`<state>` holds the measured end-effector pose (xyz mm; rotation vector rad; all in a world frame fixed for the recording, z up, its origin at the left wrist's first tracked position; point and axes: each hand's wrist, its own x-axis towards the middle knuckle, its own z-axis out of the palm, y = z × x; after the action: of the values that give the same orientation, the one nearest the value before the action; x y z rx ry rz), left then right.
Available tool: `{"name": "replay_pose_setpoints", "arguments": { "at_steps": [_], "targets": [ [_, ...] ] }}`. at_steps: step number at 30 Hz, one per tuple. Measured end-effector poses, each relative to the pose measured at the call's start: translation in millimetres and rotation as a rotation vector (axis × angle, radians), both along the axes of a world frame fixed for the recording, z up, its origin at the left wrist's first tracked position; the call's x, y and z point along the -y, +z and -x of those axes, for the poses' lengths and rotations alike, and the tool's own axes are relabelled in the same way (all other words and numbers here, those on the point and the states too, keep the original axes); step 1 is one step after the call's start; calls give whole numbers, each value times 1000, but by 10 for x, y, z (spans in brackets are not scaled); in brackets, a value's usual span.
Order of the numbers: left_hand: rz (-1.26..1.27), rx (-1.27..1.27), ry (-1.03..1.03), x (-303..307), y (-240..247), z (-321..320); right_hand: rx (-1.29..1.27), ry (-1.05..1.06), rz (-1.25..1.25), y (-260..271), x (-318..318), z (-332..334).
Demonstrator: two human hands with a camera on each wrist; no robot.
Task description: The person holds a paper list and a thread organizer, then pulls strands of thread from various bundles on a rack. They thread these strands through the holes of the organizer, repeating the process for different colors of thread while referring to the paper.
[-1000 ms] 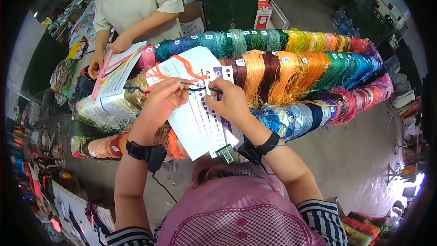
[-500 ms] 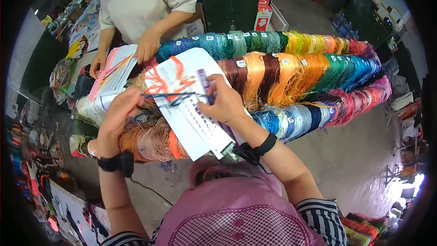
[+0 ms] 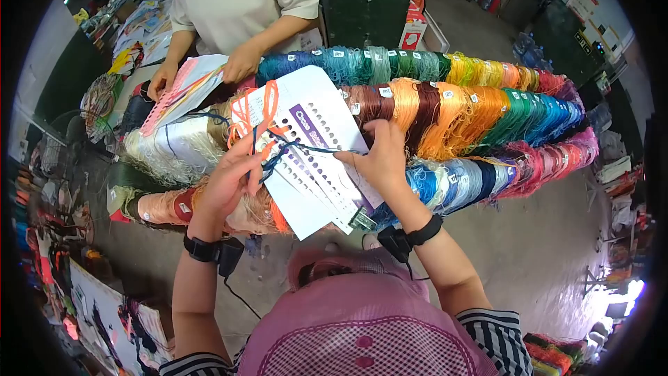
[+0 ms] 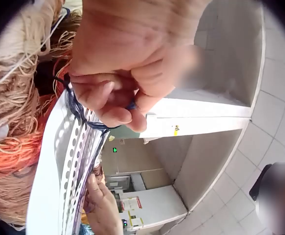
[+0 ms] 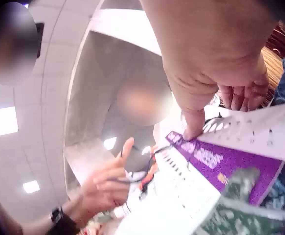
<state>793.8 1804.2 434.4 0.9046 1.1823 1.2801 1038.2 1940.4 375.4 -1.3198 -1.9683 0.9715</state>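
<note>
Navy thread (image 3: 306, 147) runs across a stack of white punched cards (image 3: 327, 167), one with a purple band (image 3: 311, 125). My left hand (image 3: 229, 181) is at the cards' left edge. Its fingers curl round the navy thread (image 4: 96, 126) in the left wrist view. At the right edge my right hand (image 3: 383, 157) pinches the cards, its thumb on the face and the other fingers partly hidden behind. The thread's end passes by that thumb in the right wrist view. Loops of orange thread (image 3: 270, 101) hang from holes near the left side. A metal clip (image 3: 362, 220) sits at the cards' lower end.
Rows of labelled thread skeins (image 3: 417, 108) in many colours lie under and beyond the cards. Across from me a person (image 3: 243, 0) handles a pink-edged sheet (image 3: 191, 87) with coloured threads. A dark green cabinet (image 3: 365, 7) stands behind.
My left hand drew away to the left, stretching the navy thread, then came back toward the cards. The cards turned to show more of the purple band. The other person's hands moved right.
</note>
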Motion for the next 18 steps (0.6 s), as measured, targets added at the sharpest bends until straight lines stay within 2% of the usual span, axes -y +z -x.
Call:
{"name": "replay_pose_setpoints", "arguments": {
  "at_steps": [2, 3, 5, 7, 9, 11, 13, 15, 16, 17, 18],
  "targets": [
    [1, -18, -6, 20, 1, 2, 113, -64, -689, 147, 99, -27],
    [13, -39, -12, 40, 7, 1, 112, -61, -691, 150, 123, -18],
    [-3, -20, -21, 60, -33, -6, -27, 108, -79, 140, 185, -4],
    [-28, 3, -34, 55, -35, -39, -28, 132, -110, -42, 109, -20],
    [-12, 12, -21, 89, -26, -67, 54, 307, 203, -51, 29, -29],
    [-56, 35, 20, 130, -112, -15, 21, 303, 234, -91, 50, -22],
    [-102, 57, 60, 199, -104, 2, -517, 320, 585, -54, 119, -7],
    [-245, 179, 329, 309, -69, 8, -536, 318, 567, -68, 140, -27],
    [-451, 236, 151, 351, -147, 192, -553, 317, 554, -82, 146, -34],
    [-453, 237, 148, 401, -272, 272, -553, 315, 551, -114, 140, -34],
    [-438, 220, 374, 428, -146, 204, -514, 281, 439, -135, 138, -28]
  ]
}}
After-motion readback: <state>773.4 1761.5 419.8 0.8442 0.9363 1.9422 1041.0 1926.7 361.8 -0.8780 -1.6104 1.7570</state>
